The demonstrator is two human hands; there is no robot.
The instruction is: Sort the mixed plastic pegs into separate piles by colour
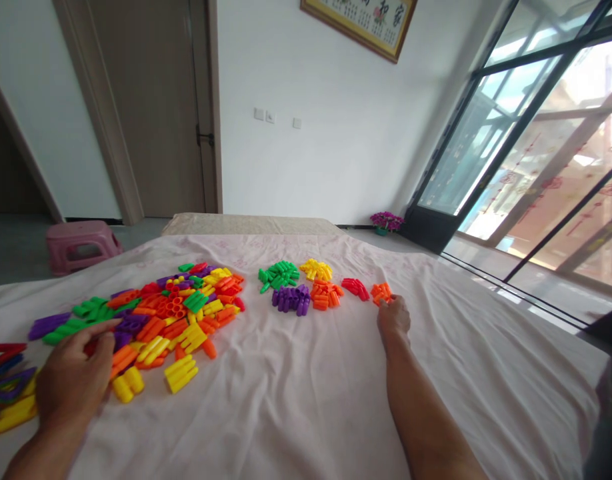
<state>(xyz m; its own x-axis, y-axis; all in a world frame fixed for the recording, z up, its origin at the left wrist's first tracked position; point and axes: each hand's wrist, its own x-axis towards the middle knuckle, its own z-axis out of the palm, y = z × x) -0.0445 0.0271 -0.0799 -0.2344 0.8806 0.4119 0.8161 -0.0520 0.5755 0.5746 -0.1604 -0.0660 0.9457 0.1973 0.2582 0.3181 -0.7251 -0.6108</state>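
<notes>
A mixed heap of plastic tube-shaped building blocks [173, 307] in red, orange, yellow, green and purple lies on the left of the cloth. At the heap's near left edge is my left hand [76, 373], its thumb and forefinger curled around a red block [91, 347] that is mostly hidden. My right hand [395, 317] reaches forward, fingertips closed on an orange block at a small orange group [381, 292]. To its left are single-colour groups: red blocks [355, 288], orange blocks [327, 295], yellow blocks [316, 269], purple blocks [291, 300] and green blocks [279, 275].
A wrinkled pale cloth [286, 400] covers the table. Flat coloured plastic pieces [9, 387] lie at the left edge. Beyond stand a pink stool [83, 247], a beige-covered surface [251, 225], a potted purple plant [386, 222] and glass doors [491, 133].
</notes>
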